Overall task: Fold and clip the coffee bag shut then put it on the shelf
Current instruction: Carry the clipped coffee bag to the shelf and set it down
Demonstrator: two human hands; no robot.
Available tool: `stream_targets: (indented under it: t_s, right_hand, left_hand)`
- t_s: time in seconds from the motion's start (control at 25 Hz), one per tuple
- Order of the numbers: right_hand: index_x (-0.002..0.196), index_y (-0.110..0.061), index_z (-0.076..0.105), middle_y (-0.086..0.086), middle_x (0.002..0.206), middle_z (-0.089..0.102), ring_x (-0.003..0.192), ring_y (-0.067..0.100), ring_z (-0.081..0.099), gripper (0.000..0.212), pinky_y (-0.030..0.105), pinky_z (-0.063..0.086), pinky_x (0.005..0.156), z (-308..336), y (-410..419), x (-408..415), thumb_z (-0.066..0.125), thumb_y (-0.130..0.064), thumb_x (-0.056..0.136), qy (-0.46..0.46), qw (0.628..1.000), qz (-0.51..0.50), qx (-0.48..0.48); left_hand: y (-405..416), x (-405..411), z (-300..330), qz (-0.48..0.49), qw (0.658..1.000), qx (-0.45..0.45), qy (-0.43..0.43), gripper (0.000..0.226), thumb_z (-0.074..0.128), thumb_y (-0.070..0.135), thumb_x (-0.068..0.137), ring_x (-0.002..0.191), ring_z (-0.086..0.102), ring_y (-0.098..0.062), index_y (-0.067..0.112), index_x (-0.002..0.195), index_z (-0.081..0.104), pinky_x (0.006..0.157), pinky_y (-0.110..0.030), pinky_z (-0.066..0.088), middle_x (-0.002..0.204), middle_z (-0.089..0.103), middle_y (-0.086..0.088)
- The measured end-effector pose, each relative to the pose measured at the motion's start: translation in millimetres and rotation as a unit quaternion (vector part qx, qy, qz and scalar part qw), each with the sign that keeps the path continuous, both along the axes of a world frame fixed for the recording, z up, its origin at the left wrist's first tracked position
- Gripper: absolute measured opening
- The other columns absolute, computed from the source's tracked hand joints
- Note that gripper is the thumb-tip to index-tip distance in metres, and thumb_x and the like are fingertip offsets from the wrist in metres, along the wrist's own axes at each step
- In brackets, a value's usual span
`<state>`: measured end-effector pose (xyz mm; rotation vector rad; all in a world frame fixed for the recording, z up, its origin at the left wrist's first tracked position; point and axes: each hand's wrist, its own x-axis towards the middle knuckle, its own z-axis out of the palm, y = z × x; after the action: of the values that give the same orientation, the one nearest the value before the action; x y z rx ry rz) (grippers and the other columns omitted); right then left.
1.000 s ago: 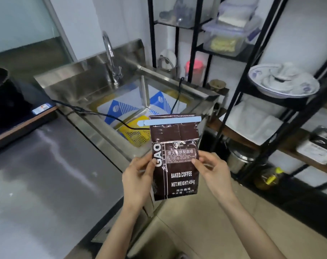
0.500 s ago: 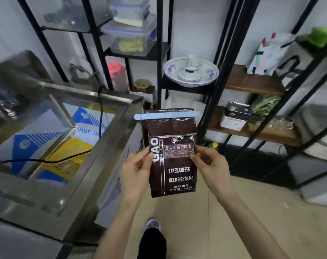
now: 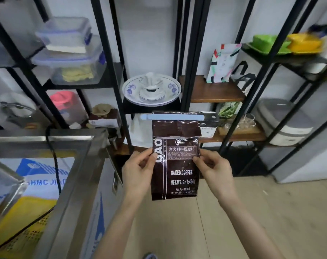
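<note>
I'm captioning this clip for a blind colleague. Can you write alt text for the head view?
Two hands, left hand and right hand, hold a brown coffee bag upright by its sides, its folded top shut with a pale blue clip. Behind it stand black-framed shelves with dishes and containers; a steel sink is at left.

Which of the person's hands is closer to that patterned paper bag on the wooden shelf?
Right. The right hand grips the coffee bag's right edge, below and left of the patterned paper bag. The left hand grips the opposite edge, farther left.
</note>
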<state>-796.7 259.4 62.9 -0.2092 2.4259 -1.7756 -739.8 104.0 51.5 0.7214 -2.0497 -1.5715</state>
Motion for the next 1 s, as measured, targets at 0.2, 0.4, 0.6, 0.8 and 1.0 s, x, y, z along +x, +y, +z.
stream_targets:
  t_s: [0.2,0.4,0.6,0.8,1.0]
  right_hand:
    - [0.081,-0.039,0.060,0.011,0.094,0.063,0.087,0.022,0.062,0.025,0.051,0.051,0.087,0,-6,-26,0.061,-0.014,0.082,-0.001,0.998,-0.057,-0.020]
    - [0.095,-0.023,0.065,0.011,0.098,0.064,0.087,0.019,0.062,0.017,0.048,0.051,0.089,-4,-1,-58,0.060,-0.013,0.082,-0.018,0.996,-0.085,-0.033]
    - [0.088,-0.029,0.063,0.009,0.092,0.062,0.078,0.011,0.059,0.018,0.039,0.051,0.087,-7,13,-113,0.060,-0.012,0.082,-0.015,0.996,-0.084,-0.034]
    - [0.091,-0.024,0.065,0.011,0.096,0.062,0.078,0.009,0.058,0.016,0.038,0.051,0.085,-6,38,-182,0.060,-0.012,0.082,-0.014,0.997,-0.070,-0.018]
    - [0.100,-0.013,0.066,0.013,0.093,0.066,0.088,0.017,0.061,0.020,0.041,0.049,0.090,-7,67,-256,0.063,-0.016,0.080,-0.006,0.999,-0.052,0.003]
  left_hand:
    - [-11,-42,4,-0.048,0.998,-0.037,0.005,0.028,0.059,0.015,0.082,0.073,0.055,-0.003,0.011,0.109,0.063,0.063,0.002,0.041,0.079,0.056,0.011]
    - [-8,-79,6,-0.078,0.996,-0.044,0.000,0.027,0.059,0.018,0.082,0.071,0.054,-0.004,0.015,0.108,0.064,0.063,0.002,0.039,0.080,0.058,0.006]
    - [7,-135,0,-0.082,0.996,-0.023,-0.004,0.025,0.058,0.016,0.083,0.068,0.057,0.005,0.016,0.107,0.065,0.062,0.001,0.040,0.081,0.059,0.003]
    - [33,-198,-1,-0.065,0.998,-0.005,0.005,0.022,0.059,0.014,0.082,0.061,0.052,0.012,0.016,0.103,0.067,0.061,0.001,0.039,0.075,0.057,0.004]
    - [61,-264,0,-0.038,0.999,0.012,0.010,0.023,0.061,0.014,0.081,0.059,0.051,0.011,0.013,0.103,0.066,0.061,0.001,0.039,0.074,0.057,0.004]
